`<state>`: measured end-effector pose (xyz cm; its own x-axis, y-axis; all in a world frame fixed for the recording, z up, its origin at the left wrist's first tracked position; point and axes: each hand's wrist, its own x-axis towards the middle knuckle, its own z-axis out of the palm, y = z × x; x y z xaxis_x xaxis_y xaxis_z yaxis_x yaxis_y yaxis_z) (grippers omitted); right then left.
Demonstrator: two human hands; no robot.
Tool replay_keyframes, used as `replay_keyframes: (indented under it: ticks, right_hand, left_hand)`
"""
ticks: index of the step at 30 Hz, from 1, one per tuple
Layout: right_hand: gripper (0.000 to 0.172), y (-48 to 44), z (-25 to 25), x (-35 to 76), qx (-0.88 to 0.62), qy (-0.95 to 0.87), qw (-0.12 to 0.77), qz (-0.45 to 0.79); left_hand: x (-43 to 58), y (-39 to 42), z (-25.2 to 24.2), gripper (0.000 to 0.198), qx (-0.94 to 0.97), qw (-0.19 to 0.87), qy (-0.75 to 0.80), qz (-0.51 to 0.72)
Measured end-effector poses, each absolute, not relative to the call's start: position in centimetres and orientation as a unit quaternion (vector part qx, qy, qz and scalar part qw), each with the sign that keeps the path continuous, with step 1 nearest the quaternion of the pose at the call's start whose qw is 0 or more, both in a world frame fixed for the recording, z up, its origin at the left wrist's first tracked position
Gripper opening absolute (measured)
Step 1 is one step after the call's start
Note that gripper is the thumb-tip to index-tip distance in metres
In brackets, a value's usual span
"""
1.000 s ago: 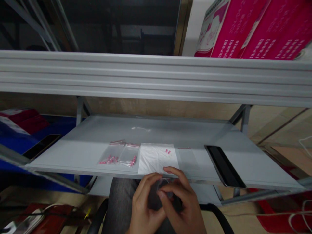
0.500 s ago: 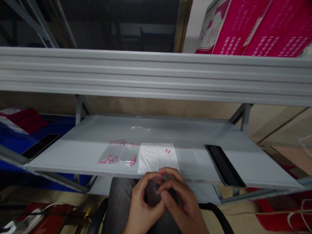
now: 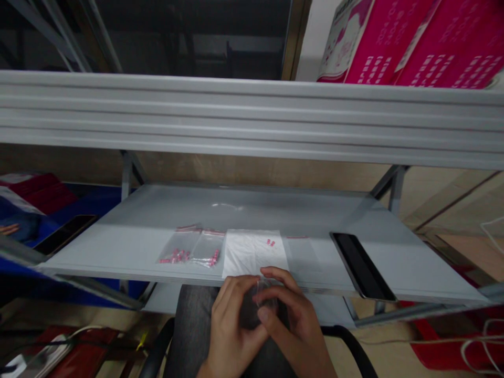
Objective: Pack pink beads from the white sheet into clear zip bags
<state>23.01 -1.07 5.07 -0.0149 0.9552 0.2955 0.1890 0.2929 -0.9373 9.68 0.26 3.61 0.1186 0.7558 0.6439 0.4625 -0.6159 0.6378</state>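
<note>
At bottom centre, the left hand (image 3: 232, 328) and right hand (image 3: 293, 325) curl together, their fingertips pinching a small, crinkly clear plastic bag (image 3: 266, 290) just below the front edge of the smooth grey shelf (image 3: 137, 247). Above them lies a flat white sheet (image 3: 248, 257) bearing tiny pink beads (image 3: 270, 242). Left of the sheet are two glossy zip bags (image 3: 195, 249).
</note>
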Motion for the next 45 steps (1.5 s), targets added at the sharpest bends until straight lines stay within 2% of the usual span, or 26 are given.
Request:
replay_keyframes:
  ticks: [3,9,16,22,27,29,33,38,45]
  right_hand:
    - [0.012,-1.1,5.0,23.1,-0.462,-0.621,0.514,0.370]
    - [0.015,-0.8,5.3,24.0,-0.449,-0.637,0.513,0.360]
    - [0.017,-0.3,5.8,24.3,-0.457,-0.660,0.504,0.318]
    - [0.014,-0.2,5.6,24.4,-0.455,-0.634,0.535,0.323]
    - [0.022,1.5,4.1,25.8,-0.474,-0.454,0.678,0.332]
    - [0.025,3.3,3.4,26.1,-0.489,-0.397,0.695,0.346]
    - [0.038,7.7,1.9,25.5,-0.531,-0.416,0.660,0.330]
    - [0.035,11.4,0.0,23.8,-0.566,-0.442,0.641,0.272]
    - [0.037,12.1,-1.0,23.3,-0.593,-0.474,0.608,0.232]
  left_hand:
    - [9.7,0.3,3.4,0.035,0.739,0.154,0.405,0.515]
    - [9.6,0.3,3.5,0.032,0.676,0.275,0.439,0.524]
    - [8.9,1.2,3.3,0.042,0.625,0.391,0.439,0.514]
    - [9.2,1.9,3.7,0.033,0.623,0.428,0.427,0.497]
    - [8.3,4.3,5.1,0.039,0.686,0.337,0.421,0.488]
    - [8.0,6.1,5.9,0.040,0.739,0.271,0.416,0.456]
    - [8.5,10.1,6.7,0.040,0.837,0.142,0.426,0.312]
    - [9.4,13.2,6.4,0.041,0.872,0.092,0.428,0.219]
    - [9.7,14.6,6.1,0.042,0.891,0.038,0.434,0.124]
